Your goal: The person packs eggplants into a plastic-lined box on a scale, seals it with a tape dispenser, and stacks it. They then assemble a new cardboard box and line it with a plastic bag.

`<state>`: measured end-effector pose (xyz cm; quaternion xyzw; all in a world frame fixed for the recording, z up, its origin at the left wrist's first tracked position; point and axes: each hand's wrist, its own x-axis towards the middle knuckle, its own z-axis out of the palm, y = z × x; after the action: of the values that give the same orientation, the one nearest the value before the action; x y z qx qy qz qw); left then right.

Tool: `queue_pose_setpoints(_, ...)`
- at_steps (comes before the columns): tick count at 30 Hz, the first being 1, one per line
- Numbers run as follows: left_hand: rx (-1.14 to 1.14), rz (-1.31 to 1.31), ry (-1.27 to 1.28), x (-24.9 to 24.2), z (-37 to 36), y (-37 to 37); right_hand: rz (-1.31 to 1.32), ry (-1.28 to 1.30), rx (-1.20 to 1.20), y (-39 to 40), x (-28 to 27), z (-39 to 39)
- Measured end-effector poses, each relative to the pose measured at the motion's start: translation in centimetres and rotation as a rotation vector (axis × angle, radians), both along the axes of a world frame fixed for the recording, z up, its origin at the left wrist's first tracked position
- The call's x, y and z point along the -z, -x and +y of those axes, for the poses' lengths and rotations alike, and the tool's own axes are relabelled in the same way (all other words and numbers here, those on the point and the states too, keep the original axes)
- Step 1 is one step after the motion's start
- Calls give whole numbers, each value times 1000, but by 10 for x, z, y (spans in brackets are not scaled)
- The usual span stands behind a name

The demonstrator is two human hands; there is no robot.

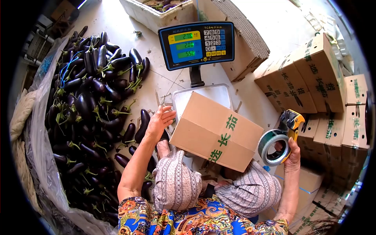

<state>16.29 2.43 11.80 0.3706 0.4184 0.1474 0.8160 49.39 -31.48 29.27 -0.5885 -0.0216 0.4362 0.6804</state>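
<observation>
The carton [216, 132], shut on top, sits in front of the scale's tray [187, 98], covering its near part and reaching back over the knees [176, 180]; how its weight is shared between tray and lap is hidden. The left hand [159, 120] is just beside its left edge, near the tray's rim, with the fingers loosely fanned and nothing pinched between them; whether any of them touches the carton, I can't tell. The right hand [292, 156] grips the tape dispenser [294, 120] off the carton's right side, its fingers curled round the roll [270, 138], with a bit of skin showing through the core. The carton looks like stiff cardboard, dry and easy to grip, though its flaps would likely give if pressed at the middle seam. Its load can't be seen, so I'd allow for some heft and spread both palms low on opposite sides rather than pinch a flap. The dispenser should be rigid and fairly light but lopsided; the yellow handle seems the safer hold, clear of the cutting end, since the tape's face may be slick. Glossy eggplants [84, 105] lie heaped to the left, and printed boxes [303, 80] stand stacked to the right.
</observation>
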Motion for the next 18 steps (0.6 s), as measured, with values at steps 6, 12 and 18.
queue_pose_setpoints(6,-7,-46,-11,0,1,0,-166,81,-184,9,-17,18)
queue_pose_setpoints(12,33,14,-116,2,6,-14,58,4,103,-5,32,-28)
queue_pose_setpoints(18,-148,398,-290,105,-4,-16,99,4,417,-44,116,-39)
